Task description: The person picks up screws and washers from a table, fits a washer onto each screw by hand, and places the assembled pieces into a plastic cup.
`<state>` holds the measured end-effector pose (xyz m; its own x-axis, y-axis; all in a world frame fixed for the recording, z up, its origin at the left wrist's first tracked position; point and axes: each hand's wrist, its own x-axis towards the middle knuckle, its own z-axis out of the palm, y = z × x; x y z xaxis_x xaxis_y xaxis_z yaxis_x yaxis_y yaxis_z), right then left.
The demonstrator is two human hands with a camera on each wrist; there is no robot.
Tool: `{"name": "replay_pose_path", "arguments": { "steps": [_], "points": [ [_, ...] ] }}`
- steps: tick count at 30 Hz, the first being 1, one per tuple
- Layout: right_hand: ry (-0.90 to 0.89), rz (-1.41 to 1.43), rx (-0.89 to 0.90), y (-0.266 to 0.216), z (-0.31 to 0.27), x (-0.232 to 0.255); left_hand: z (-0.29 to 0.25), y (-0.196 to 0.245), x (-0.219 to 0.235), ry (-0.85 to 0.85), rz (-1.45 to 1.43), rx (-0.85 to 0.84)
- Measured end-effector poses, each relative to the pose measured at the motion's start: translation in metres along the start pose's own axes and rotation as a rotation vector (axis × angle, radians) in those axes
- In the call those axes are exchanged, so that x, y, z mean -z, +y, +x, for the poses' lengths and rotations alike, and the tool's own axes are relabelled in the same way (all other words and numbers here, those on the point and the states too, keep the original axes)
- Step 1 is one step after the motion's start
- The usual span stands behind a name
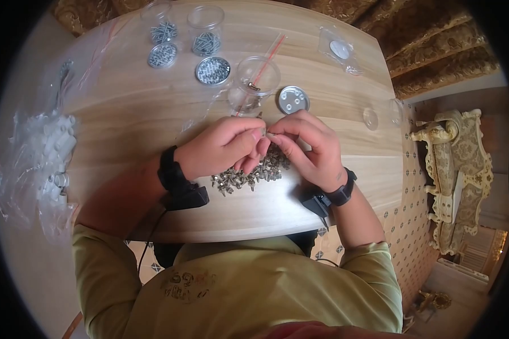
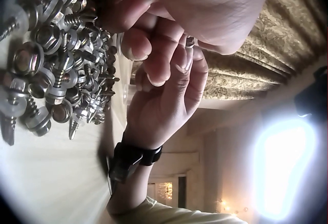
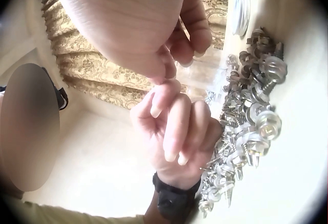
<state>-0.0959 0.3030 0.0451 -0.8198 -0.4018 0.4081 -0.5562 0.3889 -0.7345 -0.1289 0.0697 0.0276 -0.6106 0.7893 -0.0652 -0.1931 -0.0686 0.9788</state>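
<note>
My left hand (image 1: 226,146) and right hand (image 1: 314,146) meet fingertip to fingertip above a pile of screws (image 1: 249,175). Between the fingertips a small metal screw (image 2: 190,42) shows in the left wrist view, pinched from both sides; most of it is hidden by the fingers. The piled screws have hex heads and drill tips, many with pale washers under the head. Just beyond the hands stands a clear plastic cup (image 1: 244,101) with a few screws in it. Beside it, a round metal lid (image 1: 286,106) holds several small white rings.
Two clear jars of long screws (image 1: 206,44) (image 1: 163,33) stand at the back left, with filled lids (image 1: 213,70) (image 1: 162,55) in front. A plastic bag of white pieces (image 1: 54,141) lies left. A bagged white disc (image 1: 339,50) sits back right, a clear lid (image 1: 370,118) further right.
</note>
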Motion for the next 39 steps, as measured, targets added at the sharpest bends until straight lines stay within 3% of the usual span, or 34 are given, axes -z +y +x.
{"name": "replay_pose_path", "arguments": {
  "steps": [18,39],
  "points": [
    [0.005,0.044,-0.048,-0.0010,-0.0030,-0.0020,0.0003,0.0062,-0.0042,0.047,0.210,0.035],
    [-0.006,0.096,0.020,0.0013,-0.0024,-0.0033,-0.0001,0.0031,-0.0050,0.031,0.186,0.013]
  ]
}}
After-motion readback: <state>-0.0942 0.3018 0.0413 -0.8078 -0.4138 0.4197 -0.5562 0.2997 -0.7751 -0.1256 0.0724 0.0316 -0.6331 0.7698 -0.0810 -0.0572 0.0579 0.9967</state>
